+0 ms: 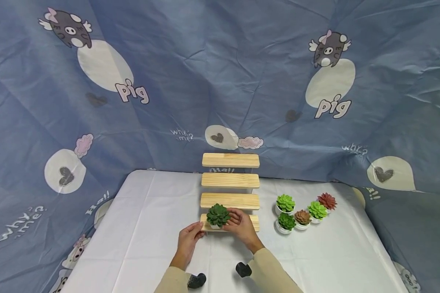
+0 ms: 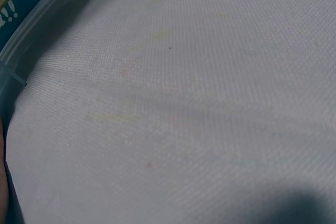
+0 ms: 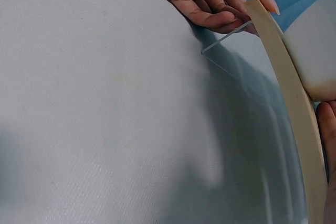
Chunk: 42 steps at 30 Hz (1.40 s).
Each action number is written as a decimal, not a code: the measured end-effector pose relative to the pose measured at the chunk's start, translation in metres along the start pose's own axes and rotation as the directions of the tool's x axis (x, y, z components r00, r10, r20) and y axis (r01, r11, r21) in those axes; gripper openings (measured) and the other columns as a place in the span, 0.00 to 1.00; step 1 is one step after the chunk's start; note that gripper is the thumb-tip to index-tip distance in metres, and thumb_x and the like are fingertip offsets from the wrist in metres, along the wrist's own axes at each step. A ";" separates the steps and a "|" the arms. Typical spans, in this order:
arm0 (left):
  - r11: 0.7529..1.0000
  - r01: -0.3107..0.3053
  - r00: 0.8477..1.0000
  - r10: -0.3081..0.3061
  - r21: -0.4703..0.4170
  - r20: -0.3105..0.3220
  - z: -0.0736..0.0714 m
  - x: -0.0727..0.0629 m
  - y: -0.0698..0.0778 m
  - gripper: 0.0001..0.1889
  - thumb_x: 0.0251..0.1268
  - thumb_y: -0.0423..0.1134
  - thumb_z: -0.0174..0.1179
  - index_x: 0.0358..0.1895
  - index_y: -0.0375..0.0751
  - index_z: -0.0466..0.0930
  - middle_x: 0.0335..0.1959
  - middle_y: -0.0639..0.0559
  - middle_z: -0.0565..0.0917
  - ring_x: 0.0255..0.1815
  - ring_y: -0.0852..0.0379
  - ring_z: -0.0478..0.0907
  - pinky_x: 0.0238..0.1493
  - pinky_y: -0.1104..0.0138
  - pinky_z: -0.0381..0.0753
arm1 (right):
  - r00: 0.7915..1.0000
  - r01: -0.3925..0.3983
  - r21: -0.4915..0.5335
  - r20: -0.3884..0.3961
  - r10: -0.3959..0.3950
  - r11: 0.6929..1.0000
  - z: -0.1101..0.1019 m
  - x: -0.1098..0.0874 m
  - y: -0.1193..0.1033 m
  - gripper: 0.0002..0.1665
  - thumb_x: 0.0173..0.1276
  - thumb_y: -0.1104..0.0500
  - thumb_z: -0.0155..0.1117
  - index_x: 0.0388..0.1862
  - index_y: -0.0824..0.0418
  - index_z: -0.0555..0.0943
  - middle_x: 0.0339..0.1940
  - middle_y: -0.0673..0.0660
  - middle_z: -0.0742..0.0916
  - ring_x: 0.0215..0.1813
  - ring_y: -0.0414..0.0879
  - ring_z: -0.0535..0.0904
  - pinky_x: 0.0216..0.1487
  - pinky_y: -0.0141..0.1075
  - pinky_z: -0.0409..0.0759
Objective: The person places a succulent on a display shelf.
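Observation:
A dark green artificial succulent [image 1: 218,215] in a white pot [image 3: 315,51] sits on the lowest wooden board [image 1: 253,222] of a stepped shelf, left of its middle. My right hand [image 1: 243,228] holds this potted succulent from the right side; at the right edge of the right wrist view, only a bit of that hand shows by the pot's base. With thumb above and fingers below, my left hand [image 1: 189,241] pinches the left end of the same board. The left wrist view is mostly white cloth [image 2: 173,103], with a sliver of skin at its left edge.
Higher boards [image 1: 230,160] of the shelf rise behind, joined by clear supports [image 3: 226,38]. Right of the shelf stand several potted succulents: bright green [image 1: 285,202], dark green [image 1: 287,221], brown [image 1: 302,217] and red [image 1: 327,201]. A blue printed cloth [image 1: 220,81] hangs behind the table.

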State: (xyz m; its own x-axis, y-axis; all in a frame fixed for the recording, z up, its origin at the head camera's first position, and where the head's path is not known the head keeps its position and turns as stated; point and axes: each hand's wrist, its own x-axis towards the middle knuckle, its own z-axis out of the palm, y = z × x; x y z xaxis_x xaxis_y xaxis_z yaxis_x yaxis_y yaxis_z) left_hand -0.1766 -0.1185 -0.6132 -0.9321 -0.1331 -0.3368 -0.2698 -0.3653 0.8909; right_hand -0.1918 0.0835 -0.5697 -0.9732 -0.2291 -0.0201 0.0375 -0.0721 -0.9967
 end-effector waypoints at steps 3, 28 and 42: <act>1.000 -0.001 1.000 0.001 -0.009 0.000 0.000 0.000 0.001 0.12 0.65 0.33 0.62 0.45 0.25 0.80 0.31 0.53 0.83 0.31 0.62 0.78 0.35 0.72 0.81 | 1.000 0.007 0.019 0.004 -0.007 1.000 -0.002 -0.001 0.000 0.36 0.53 0.73 0.72 0.62 0.73 0.70 0.56 0.67 0.79 0.59 0.54 0.77 0.59 0.40 0.76; 1.000 -0.009 1.000 0.009 -0.011 -0.022 -0.002 -0.002 0.001 0.09 0.65 0.32 0.62 0.41 0.27 0.81 0.29 0.54 0.83 0.29 0.63 0.79 0.34 0.73 0.81 | 0.849 0.190 -0.018 -0.499 -0.174 0.982 -0.092 -0.054 -0.009 0.34 0.49 0.78 0.72 0.58 0.72 0.74 0.48 0.67 0.82 0.44 0.45 0.82 0.43 0.29 0.81; 1.000 -0.002 1.000 0.002 -0.009 -0.027 0.002 0.000 0.000 0.09 0.65 0.32 0.62 0.41 0.27 0.81 0.29 0.53 0.83 0.30 0.63 0.79 0.34 0.73 0.81 | 0.618 0.211 -0.081 -0.762 -0.197 0.974 -0.126 -0.080 0.011 0.30 0.51 0.73 0.74 0.55 0.74 0.76 0.43 0.63 0.82 0.43 0.46 0.79 0.41 0.23 0.78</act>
State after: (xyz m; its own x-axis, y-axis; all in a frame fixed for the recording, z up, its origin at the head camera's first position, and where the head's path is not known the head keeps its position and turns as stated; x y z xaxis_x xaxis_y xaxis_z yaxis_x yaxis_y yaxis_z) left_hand -0.1767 -0.1170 -0.6127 -0.9258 -0.1589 -0.3430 -0.2652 -0.3736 0.8889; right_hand -0.1419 0.2230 -0.5885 -0.7812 0.6119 0.1236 -0.1869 -0.0402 -0.9816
